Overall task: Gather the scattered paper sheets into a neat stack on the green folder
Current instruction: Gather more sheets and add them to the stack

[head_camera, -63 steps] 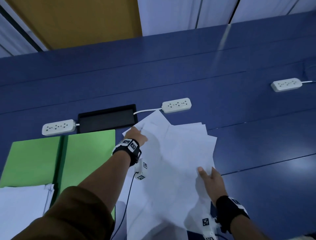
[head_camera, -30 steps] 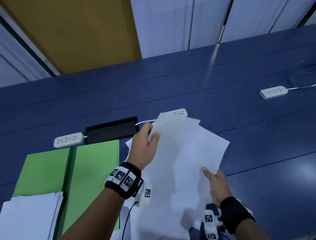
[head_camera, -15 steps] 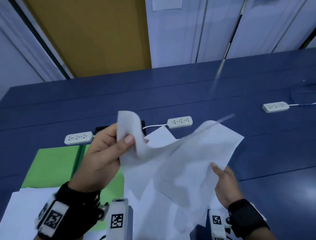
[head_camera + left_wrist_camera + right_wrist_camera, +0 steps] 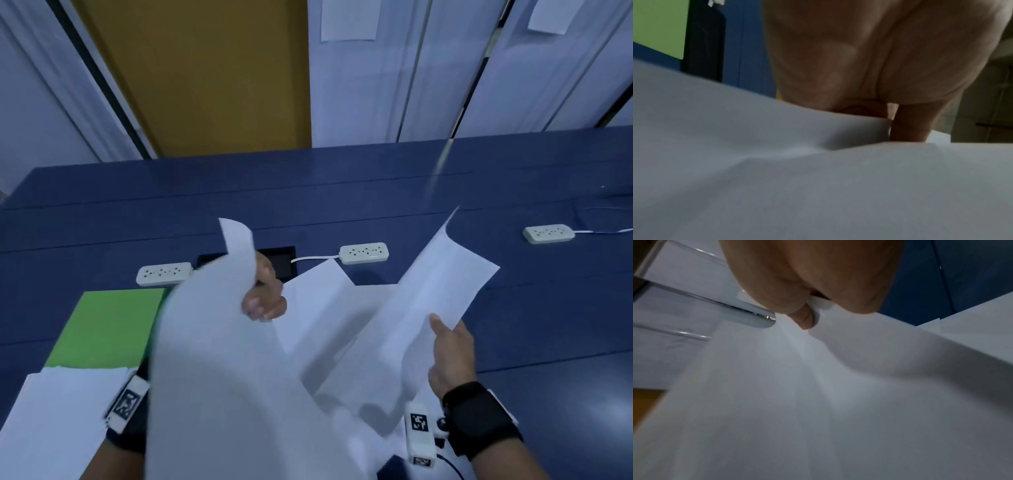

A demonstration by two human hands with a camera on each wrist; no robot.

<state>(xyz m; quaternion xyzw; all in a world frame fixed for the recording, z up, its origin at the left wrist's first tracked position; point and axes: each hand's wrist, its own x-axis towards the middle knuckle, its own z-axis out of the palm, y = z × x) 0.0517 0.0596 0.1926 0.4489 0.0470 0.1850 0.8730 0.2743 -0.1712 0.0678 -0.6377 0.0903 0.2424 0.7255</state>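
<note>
A loose bunch of white paper sheets (image 4: 239, 359) is lifted off the blue tabletop (image 4: 342, 192), bowed and uneven. The left hand (image 4: 263, 298) pinches its far edge; the right hand (image 4: 452, 353) pinches another sheet (image 4: 442, 284) on the right, thumb on top. More sheets (image 4: 318, 308) lie flat between the hands. The green folder (image 4: 109, 325) lies to the left, long axis running near to far, with a paper stack (image 4: 58, 411) on its near end. The left hand is nearer the folder. No readable writing shows.
</note>
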